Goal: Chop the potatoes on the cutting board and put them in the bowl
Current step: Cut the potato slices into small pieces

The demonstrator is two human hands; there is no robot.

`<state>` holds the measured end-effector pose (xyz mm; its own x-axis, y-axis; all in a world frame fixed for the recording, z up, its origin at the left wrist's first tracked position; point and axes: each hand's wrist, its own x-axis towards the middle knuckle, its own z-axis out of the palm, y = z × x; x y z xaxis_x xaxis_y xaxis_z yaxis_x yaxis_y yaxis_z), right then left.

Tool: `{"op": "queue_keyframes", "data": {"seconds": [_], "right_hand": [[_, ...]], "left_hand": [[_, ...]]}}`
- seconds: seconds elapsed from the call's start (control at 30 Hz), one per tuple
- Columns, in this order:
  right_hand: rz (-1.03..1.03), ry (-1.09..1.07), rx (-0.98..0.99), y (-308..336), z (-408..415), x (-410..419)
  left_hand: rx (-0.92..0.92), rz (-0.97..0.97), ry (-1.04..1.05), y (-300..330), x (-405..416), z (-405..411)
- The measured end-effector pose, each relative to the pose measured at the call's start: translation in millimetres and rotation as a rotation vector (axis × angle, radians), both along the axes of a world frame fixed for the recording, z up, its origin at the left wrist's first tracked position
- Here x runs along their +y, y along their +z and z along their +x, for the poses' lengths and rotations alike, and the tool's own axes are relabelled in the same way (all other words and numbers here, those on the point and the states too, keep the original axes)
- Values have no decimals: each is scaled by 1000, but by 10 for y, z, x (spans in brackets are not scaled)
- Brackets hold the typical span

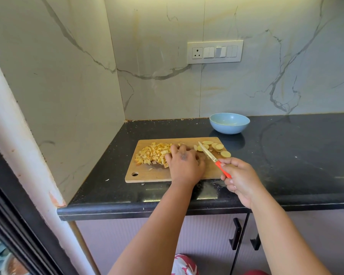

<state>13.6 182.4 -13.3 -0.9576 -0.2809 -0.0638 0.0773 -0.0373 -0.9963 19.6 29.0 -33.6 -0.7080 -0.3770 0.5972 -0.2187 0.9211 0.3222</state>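
Note:
A wooden cutting board [159, 175] lies on the black counter. A heap of diced potato pieces [153, 153] covers its left half. Several round potato slices [216, 148] lie at its far right corner. My left hand [184, 163] rests palm down on the middle of the board, its fingers touching the diced heap; what lies under the palm is hidden. My right hand [240, 179] grips the red handle of a knife [209, 153], whose blade points up-left over the slices. A light blue bowl [229, 123] stands behind the board and looks empty.
The black counter [296, 155] stretches to the right of the board. Marble walls close the back and left side. A switch panel [214, 52] sits on the back wall. Cabinet doors with black handles [234, 234] are below the counter edge.

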Motion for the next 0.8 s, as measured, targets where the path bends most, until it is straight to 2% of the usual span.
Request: {"op": "queue_keyframes", "data": {"seconds": [0.2,0.37,0.47,0.63,0.8], "right_hand": [[-2,42,-17,29,7,-3],[9,72,-27,37,5,11],[6,88,-33,39,9,28],[-24,59,-37,36,15,24],[-56,41,-45,41,0,27]], "left_hand": [[102,16,-38,-18,33,-2],[62,-64,31,-13,26,-16],[79,-40,56,-6,17,-10],[-18,51,53,39,-31,21],[-21,52,44,39,-21,31]]}}
